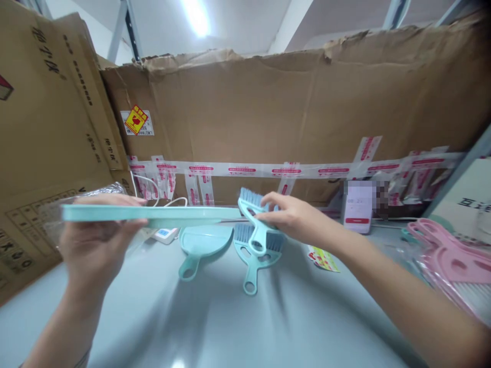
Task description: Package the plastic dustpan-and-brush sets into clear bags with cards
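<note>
My left hand (94, 240) is closed on a flat light-teal dustpan (153, 213), held edge-on above the table so it looks like a long thin bar. My right hand (291, 217) grips a small teal hand brush (253, 217) with grey-blue bristles, lifted just above the table beside the held dustpan's right end. On the grey table below lie a second teal dustpan (201, 245) and another teal brush (255, 255), handles pointing toward me.
Large cardboard sheets (291, 112) wall the table at the back and left, taped with red-printed tape. A stack of pink brushes and dustpans (452, 260) lies at the right. A white power strip (164, 235), a phone (358, 207) and a small printed packet (324, 258) rest on the table.
</note>
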`<state>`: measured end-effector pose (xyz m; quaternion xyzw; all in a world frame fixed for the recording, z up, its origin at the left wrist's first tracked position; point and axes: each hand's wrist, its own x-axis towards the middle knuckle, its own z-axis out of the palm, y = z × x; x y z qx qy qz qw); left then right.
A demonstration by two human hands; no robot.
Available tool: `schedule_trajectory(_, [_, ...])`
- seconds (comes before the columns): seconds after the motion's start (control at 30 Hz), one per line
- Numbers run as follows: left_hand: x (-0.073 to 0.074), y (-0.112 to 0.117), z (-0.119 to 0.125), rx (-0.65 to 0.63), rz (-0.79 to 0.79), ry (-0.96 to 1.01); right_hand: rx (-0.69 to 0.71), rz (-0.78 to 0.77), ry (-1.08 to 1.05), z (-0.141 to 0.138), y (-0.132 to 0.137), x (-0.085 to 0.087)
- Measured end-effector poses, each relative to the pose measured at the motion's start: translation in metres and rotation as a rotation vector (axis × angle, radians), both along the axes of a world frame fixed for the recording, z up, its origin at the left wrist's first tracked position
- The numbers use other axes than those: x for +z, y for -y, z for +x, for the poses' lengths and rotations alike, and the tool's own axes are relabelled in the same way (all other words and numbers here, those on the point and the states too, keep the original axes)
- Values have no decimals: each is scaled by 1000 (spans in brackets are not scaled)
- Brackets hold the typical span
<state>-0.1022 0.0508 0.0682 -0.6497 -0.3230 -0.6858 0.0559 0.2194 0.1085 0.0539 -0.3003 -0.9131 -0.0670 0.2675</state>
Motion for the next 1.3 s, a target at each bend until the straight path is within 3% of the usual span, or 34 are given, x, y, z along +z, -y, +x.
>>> schedule_trajectory(0.1, [-15,-14,0,-77,50,-432,-44,32,285,2,-11,-31])
schedule_trajectory(0.17, [-29,-23,2,-12,30,-693,-35,41,399,4,-13,-47])
schedule_trajectory(0.3, [-54,-34,7,99,39,-937,-13,65,475,9,-10,-64])
schedule_trajectory(0.47, [-67,-37,8,127,15,-989,-3,64,483,7,-8,-72])
schedule_trajectory(0.7, [-73,-39,5,125,-34,-1008,-64,51,491,7,-14,-85])
schedule_trajectory(1.03, [-77,-40,-1,57,-21,-968,-78,106,504,6,-13,-83])
schedule_trajectory(1.13, [-80,-44,-4,-26,-141,-961,-80,81,519,3,-11,-82])
schedule_trajectory(1.3, [-86,-47,-8,-152,-538,-1033,-132,-13,515,2,-8,-82])
